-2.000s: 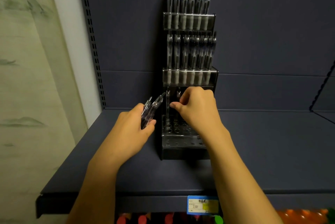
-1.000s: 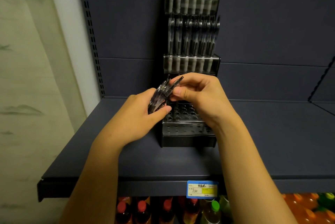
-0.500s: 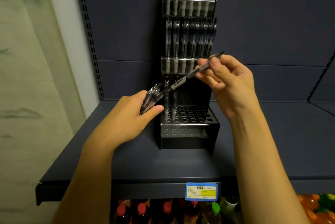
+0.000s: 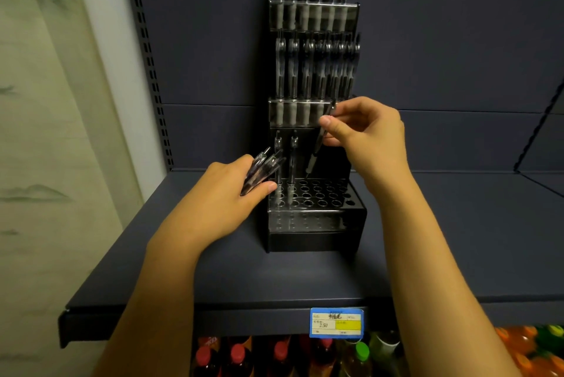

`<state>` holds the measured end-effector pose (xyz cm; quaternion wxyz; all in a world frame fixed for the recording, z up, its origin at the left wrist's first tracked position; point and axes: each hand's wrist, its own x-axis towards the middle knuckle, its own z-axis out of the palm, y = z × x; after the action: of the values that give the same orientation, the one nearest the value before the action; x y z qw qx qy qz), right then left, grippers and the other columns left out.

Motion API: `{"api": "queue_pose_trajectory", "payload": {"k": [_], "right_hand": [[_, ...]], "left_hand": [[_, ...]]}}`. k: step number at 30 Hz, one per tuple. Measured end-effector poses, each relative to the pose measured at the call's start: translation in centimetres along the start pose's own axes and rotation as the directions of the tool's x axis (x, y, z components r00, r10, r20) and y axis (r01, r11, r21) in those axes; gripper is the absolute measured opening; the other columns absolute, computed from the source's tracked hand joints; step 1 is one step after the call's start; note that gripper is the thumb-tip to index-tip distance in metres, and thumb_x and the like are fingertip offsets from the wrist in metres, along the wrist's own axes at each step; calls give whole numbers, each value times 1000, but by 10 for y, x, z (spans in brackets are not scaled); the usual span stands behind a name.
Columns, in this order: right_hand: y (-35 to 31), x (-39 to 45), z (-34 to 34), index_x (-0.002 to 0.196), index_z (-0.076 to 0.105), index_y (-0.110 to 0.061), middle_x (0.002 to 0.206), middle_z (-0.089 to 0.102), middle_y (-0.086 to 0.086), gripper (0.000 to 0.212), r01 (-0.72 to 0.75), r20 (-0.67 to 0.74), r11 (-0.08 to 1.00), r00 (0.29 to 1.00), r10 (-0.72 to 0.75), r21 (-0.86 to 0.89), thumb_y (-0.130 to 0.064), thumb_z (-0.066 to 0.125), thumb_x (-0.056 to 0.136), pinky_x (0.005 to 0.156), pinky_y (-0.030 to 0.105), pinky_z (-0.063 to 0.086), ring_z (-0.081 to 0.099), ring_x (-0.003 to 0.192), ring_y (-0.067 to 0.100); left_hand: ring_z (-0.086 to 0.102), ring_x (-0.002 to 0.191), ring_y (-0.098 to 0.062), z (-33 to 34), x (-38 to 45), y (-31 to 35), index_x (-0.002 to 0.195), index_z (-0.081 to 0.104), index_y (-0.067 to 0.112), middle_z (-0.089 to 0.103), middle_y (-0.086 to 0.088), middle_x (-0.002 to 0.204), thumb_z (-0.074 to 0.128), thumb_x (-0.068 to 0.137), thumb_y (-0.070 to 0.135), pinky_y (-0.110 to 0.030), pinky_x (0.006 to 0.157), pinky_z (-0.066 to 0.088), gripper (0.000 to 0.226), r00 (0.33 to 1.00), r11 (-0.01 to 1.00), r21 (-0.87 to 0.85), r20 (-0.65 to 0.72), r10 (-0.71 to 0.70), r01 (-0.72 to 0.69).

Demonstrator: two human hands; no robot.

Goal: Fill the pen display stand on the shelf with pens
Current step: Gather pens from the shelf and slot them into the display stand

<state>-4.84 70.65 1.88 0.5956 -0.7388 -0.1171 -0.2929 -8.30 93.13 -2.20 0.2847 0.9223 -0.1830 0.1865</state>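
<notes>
A tiered black pen display stand (image 4: 317, 236) sits on the dark shelf (image 4: 274, 273) against the back panel. Its two upper tiers are packed with pens; the bottom tier holds two upright pens (image 4: 285, 169) at its left, beside several empty holes. My left hand (image 4: 225, 196) grips a bundle of pens (image 4: 262, 170) just left of the stand. My right hand (image 4: 369, 138) pinches a single pen (image 4: 316, 154), nearly upright with its tip down, hovering over the holes of the bottom tier.
A pale wall and a perforated shelf upright (image 4: 149, 65) stand to the left. A blue and yellow price tag (image 4: 335, 322) is fixed to the shelf's front edge. Bottles with red and green caps (image 4: 274, 355) fill the shelf below.
My right hand drew one pen out of the bundle, swung it from slanted to nearly upright, and brought its tip down over the bottom tier. My left hand kept the bundle beside the stand.
</notes>
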Motion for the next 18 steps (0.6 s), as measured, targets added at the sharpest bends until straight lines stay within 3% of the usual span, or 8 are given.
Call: {"api": "queue_pose_trajectory", "payload": {"k": [18], "right_hand": [[-13,-2,6,94,70,-12,79,73,0,15,21,32,992,999,-17,-123,-18,81,85,73,31,64,74,73,11]], "left_hand": [[53,64,4,1,-3,-5,83,49,26,53,5,67,60,96,45,-11,58,40,25,1000,1000,-1,-6,5,-5]]}}
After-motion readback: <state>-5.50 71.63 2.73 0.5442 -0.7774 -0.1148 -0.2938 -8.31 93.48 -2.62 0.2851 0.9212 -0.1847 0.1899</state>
